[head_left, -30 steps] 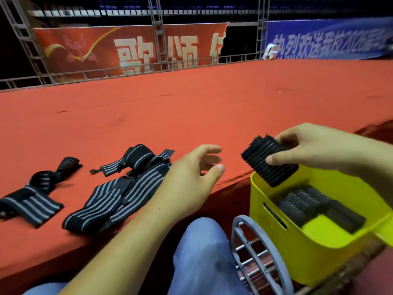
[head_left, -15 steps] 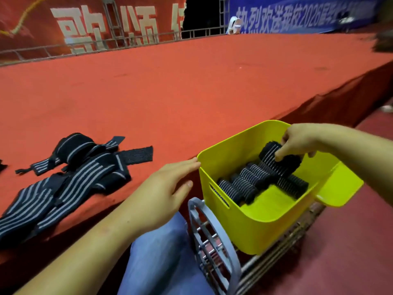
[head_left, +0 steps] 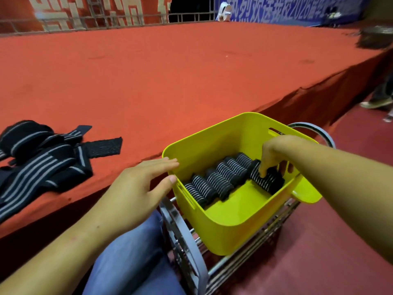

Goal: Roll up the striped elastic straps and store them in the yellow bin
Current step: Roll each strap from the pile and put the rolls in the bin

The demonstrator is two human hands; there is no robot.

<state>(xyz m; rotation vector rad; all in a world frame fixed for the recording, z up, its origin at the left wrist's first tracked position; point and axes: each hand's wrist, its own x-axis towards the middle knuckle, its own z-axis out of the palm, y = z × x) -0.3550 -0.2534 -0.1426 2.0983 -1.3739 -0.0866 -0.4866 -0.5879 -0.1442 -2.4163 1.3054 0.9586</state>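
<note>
— Carpet (head_left: 170, 71) takes up most of the view: red, felt-like, stretched flat over a raised platform with a dark drop along its edge. What stands beside it?

— The yellow bin (head_left: 234, 226), smooth moulded plastic with rounded corners and slot handles. It sits on a grey metal rack (head_left: 191, 250) just below the platform edge.

— And the straps?

— Two lots. The loose straps (head_left: 46, 165) lie in a limp heap on the carpet to the left, black ribbed elastic with pale grey stripes and one plain black tab lying flat. The rolled straps (head_left: 221, 179) are tight little cylinders in a row on the bin's floor, side by side and touching.

— Hands?

— The left hand (head_left: 138, 188) is relaxed with straight fingers, the tips touching the bin's near-left rim, and it holds nothing. The right hand (head_left: 274, 154) reaches down inside, fingers curled over the last roll (head_left: 270, 185) at the right end of the row, gripping it.

— Which step, then?

— Storing, I'd judge: that roll looks seated against its neighbour. The next move calls for letting go and lifting clear of the bin wall. Then one strap has to come out of the heap. Being limp and stretchy, it will likely need teasing free and steady tension while winding.
</note>
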